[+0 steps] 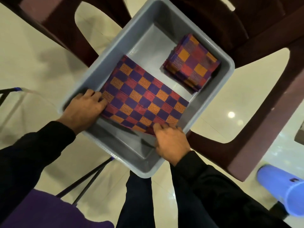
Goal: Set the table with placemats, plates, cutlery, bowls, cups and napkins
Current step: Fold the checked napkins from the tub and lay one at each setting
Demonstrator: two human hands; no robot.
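Glossy cream floor [49, 51], dark chair [256, 76] close behind grey tub [115, 46]. Checked placemat [144, 96] flat in tub, left hand [85, 109] gripping its left edge, right hand [171, 142] pinching near corner. Folded napkin stack [192, 63] against far-right wall, bare tub bottom between.

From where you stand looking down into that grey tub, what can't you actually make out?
All in the head view:
- Left hand fingertips: tucked under the checkered placemat.
- How many placemats lie there: only the top one shows.
- Count in the folded napkin stack: edges too blurred.
- Tub floor beneath the cloths: covered.
- Blue cylinder: cut off by the right edge.
- Right hand grip: fingers hide the placemat corner.
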